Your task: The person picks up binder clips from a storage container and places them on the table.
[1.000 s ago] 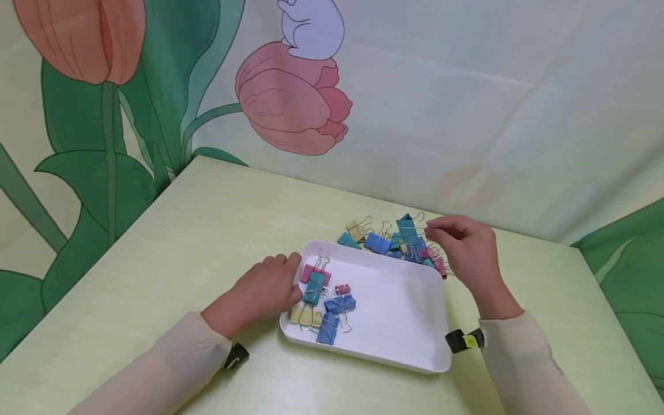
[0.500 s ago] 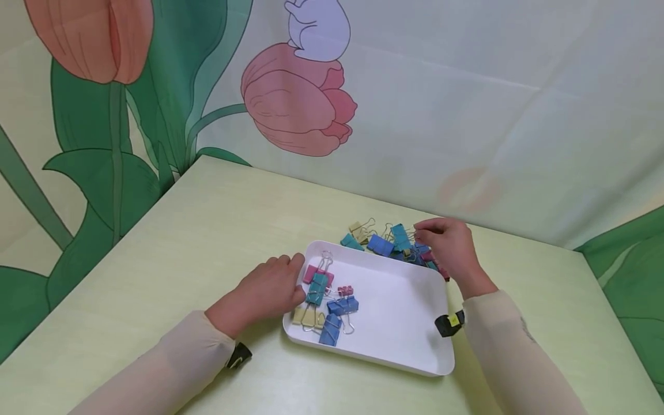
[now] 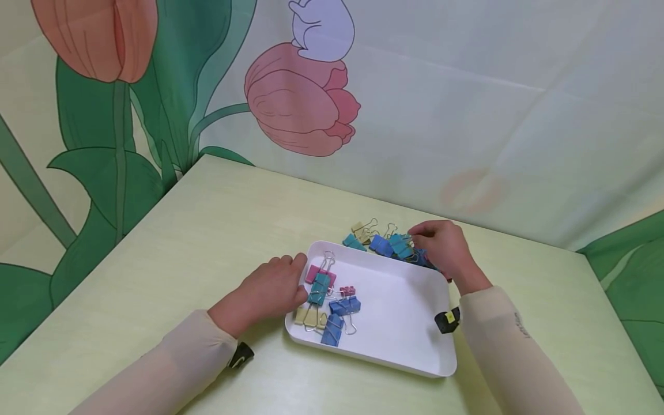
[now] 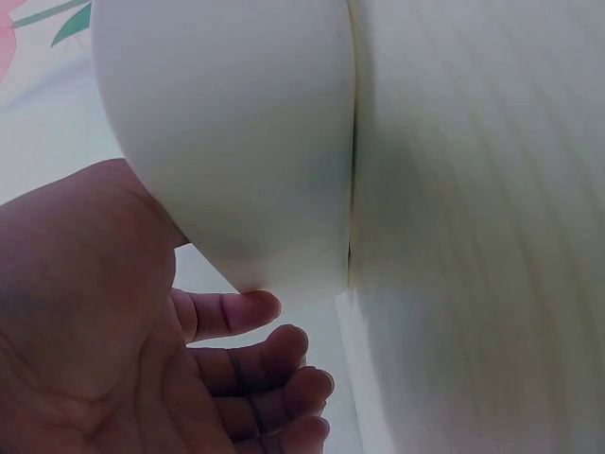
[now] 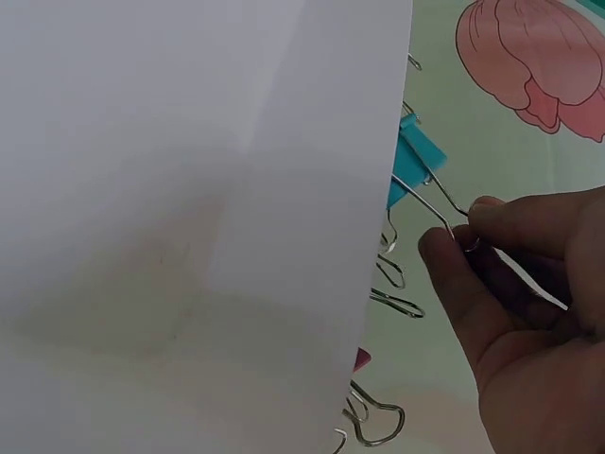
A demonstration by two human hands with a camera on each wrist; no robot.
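My left hand grips the left end of a white tray, thumb over the rim; in the left wrist view its curled fingers show beside the tray's outer wall. Beyond the tray's far edge, my right hand pinches a teal binder clip by its wire handles between thumb and fingertips. The right wrist view has this clip partly hidden behind the tray wall. Inside the tray's left part lie a pink clip, a teal clip, a yellow clip and blue clips.
A pile of binder clips lies behind the tray, among them a blue one, a teal one and yellow ones. A printed curtain hangs along the back edge of the pale table.
My right hand has moved left and lower with the teal binder clip, bringing it over the pile near the tray's far rim. The left hand keeps its grip on the tray.
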